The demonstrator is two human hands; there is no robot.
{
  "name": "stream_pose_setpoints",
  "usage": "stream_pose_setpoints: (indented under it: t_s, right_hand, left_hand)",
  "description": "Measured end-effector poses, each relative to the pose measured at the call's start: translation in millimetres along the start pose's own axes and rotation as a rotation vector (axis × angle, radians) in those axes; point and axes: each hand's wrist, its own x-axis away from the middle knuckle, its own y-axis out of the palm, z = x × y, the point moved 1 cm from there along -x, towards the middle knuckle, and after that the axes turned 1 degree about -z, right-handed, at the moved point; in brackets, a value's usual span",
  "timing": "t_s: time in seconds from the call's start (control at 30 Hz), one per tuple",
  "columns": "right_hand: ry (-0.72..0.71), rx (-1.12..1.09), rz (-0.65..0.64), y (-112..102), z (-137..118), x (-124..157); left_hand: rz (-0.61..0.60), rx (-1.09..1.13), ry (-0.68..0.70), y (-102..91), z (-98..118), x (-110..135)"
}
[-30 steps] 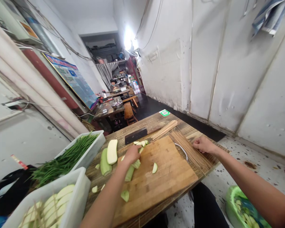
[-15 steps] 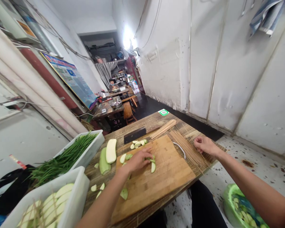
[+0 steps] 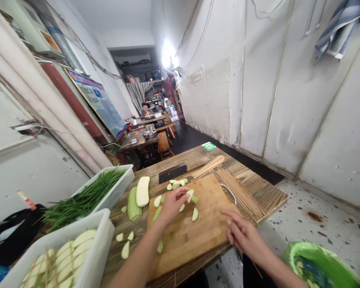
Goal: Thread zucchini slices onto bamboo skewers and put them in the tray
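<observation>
My left hand point(image 3: 171, 203) hovers over the wooden cutting board point(image 3: 198, 236) and pinches a pale green squash slice point(image 3: 189, 195) between its fingertips. More squash slices point(image 3: 195, 214) lie scattered on the board around it. My right hand point(image 3: 243, 236) is at the board's near right corner, fingers pressed together round a thin bamboo skewer point(image 3: 256, 271) whose end shows below the wrist. A spread of bamboo skewers point(image 3: 243, 196) lies on the table to the right of the board.
A cleaver point(image 3: 175, 172) rests beyond the board. Two peeled squash halves point(image 3: 142, 191) lie left of it. One white tub holds chives point(image 3: 87, 200); a nearer white tub point(image 3: 99, 244) holds skewered slices. A green basin point(image 3: 321, 260) sits on the floor.
My right hand left the skewer pile and came in to the board's near right corner. My left hand lifted a squash slice off the board.
</observation>
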Motion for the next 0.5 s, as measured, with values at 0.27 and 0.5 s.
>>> stream_pose_setpoints:
  t_s: [0.27, 0.5]
  right_hand:
    - [0.052, -0.053, -0.141, 50.7, 2.0, 26.1]
    - [-0.099, 0.08, -0.042, 49.1, -6.3, 39.3]
  left_hand:
    - [0.166, 0.946, -0.299, 23.3, 19.8, 32.3]
    - [0.274, 1.124, -0.495, 31.6, 26.9, 44.3]
